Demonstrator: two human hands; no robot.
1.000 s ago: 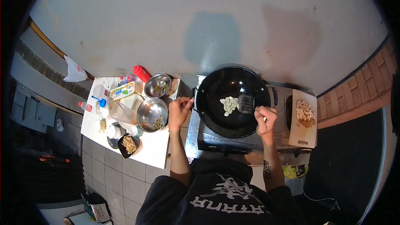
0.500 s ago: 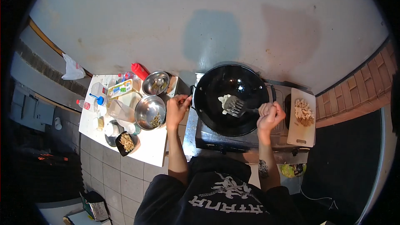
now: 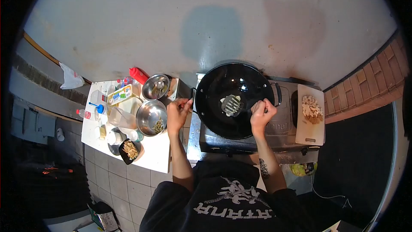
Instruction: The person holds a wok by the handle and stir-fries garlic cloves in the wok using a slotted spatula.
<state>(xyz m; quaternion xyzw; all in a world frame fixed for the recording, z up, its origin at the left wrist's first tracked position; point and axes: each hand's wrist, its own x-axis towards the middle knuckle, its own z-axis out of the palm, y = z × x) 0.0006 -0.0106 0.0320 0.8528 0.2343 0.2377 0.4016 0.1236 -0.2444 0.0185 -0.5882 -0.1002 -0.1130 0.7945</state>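
A large black wok sits on the stove, its inside shiny. My left hand is closed around the wok's left handle. In my right hand, a fist over the wok's right side, is the dark handle of a slotted spatula. The spatula's head lies low in the wok, over some small white food pieces that it mostly covers. What kind of food these are I cannot make out.
Right of the wok, a white cutting board holds chopped pale food. At left, a white table carries two metal bowls, a red squeeze bottle, a black dish and several containers. The stove extends under the wok.
My right hand and the spatula have moved left across the wok, and the spatula's head now covers most of the white pieces. My left hand stays on the wok's handle.
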